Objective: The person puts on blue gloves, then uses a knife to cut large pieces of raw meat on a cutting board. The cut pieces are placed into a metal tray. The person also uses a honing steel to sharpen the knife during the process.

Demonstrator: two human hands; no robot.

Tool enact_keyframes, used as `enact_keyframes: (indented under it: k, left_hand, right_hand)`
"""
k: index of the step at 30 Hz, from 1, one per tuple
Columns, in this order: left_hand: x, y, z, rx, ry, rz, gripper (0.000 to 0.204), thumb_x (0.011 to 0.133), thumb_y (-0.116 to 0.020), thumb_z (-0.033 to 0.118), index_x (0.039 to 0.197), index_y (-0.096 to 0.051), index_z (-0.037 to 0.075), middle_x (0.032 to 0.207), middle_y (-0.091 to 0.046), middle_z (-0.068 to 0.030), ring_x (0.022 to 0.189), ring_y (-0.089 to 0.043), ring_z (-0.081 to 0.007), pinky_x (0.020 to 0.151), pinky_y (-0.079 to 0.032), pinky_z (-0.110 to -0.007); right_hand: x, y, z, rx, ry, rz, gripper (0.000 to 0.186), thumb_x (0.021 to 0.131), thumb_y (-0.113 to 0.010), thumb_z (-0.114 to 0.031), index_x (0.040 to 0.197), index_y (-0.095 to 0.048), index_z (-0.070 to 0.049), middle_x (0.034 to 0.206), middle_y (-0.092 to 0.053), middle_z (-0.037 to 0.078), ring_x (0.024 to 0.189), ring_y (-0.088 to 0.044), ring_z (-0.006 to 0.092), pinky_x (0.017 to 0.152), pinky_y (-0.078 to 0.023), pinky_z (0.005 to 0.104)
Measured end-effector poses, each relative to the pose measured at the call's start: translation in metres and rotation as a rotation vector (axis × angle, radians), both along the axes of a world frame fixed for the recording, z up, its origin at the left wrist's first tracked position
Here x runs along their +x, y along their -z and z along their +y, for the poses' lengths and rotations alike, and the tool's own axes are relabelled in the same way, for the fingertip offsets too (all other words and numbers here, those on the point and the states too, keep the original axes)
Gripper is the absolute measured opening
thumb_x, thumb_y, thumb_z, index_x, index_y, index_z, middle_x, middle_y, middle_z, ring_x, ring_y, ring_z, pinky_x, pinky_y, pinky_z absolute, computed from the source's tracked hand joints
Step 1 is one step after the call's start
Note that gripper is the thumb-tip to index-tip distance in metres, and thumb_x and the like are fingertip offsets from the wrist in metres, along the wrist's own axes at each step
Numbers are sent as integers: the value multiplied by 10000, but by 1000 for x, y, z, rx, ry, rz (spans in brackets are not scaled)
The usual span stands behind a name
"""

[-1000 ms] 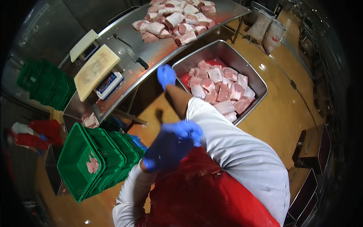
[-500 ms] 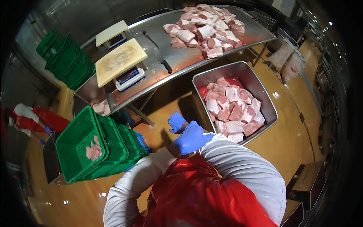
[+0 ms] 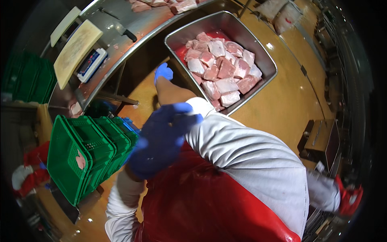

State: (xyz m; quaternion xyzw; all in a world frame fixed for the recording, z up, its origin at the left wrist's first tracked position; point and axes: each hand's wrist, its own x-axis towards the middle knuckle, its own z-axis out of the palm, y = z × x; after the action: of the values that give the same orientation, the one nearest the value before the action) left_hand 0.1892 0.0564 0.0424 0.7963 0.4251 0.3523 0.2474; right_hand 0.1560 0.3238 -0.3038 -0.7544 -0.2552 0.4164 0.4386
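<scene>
pink meat chunks (image 3: pixel 225 69) lie in the deep grey steel tub (image 3: pixel 238 30), presumably to contain juices. left of it, the outstretched blue-gloved right hand (image 3: pixel 164 73) puts its white cloth cuff (image 3: pixel 201 106) beside the blue-gloved left hand (image 3: pixel 155 143); i cannot tell either grip.

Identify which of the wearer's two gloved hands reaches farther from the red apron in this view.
The right hand, stretched out beyond a bare forearm and well clear of the red apron; the shadowed left hand overlaps the apron in view.
</scene>
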Motion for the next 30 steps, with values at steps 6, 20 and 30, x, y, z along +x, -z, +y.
enact_keyframes:
  k: [6,20,30]
  left_hand:
    - [-204,121,61,-160,-872,-357,229,942,-565,-26,1125,-700,4,1069,-697,-42,945,-625,-121,864,-488,-253]
    - [-459,255,76,-310,-1380,341,259,855,-646,182,1079,-736,88,1004,-741,-153,874,-713,-301,804,-558,-406]
    - [-347,216,128,-310,-992,934,342,840,-686,340,1137,-689,170,1038,-713,-126,1002,-683,-316,851,-520,-399]
  right_hand:
    - [-46,-173,-61,680,-461,474,162,927,-572,-142,857,-667,-31,849,-683,115,762,-665,238,709,-560,359]
    - [-140,-206,-236,568,-1457,366,379,737,-767,-275,1011,-656,-39,914,-681,188,744,-630,398,695,-505,495]
    - [-217,-203,-230,1566,-1910,500,260,736,-720,-160,947,-665,-19,893,-709,170,787,-706,396,716,-543,514]
